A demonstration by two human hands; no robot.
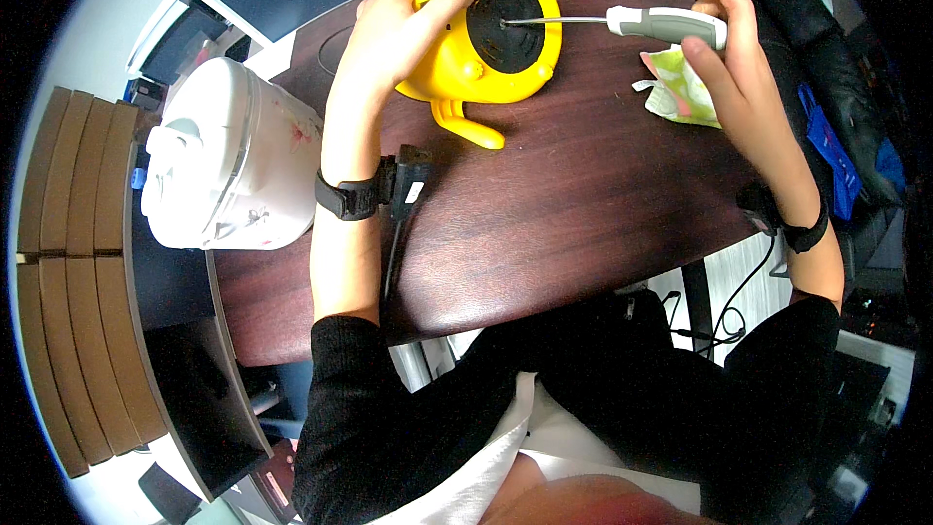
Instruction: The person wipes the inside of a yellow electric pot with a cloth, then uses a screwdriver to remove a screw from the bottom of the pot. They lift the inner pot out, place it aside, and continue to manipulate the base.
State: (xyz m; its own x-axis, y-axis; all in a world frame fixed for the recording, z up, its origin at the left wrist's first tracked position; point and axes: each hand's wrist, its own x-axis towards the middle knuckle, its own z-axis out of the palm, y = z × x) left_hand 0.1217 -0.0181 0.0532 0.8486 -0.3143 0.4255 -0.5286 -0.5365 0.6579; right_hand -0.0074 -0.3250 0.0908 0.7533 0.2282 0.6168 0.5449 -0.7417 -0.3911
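Observation:
A yellow plastic appliance (442, 73) lies at the far side of the table with its underside turned toward me. Small yellow feet ring a round black vented plate (506, 51), and a curved yellow part sticks out at the near side. My left hand (398, 31) grips the appliance's left side, thumb over the underside. My right hand (731, 68) is closed around the grey and white handle of a screwdriver (653, 23). Its long shaft runs leftward, with the tip at the middle of the black plate. Whether it sits in a screw is too small to tell.
A white rice cooker (258, 165) with a floral print stands on the left of the dark wooden table (544, 194). A crumpled green and white packet or cloth (682, 87) lies below the screwdriver handle. Brown cardboard boxes (83, 175) are stacked far left; a cable (743, 292) hangs from my right wrist.

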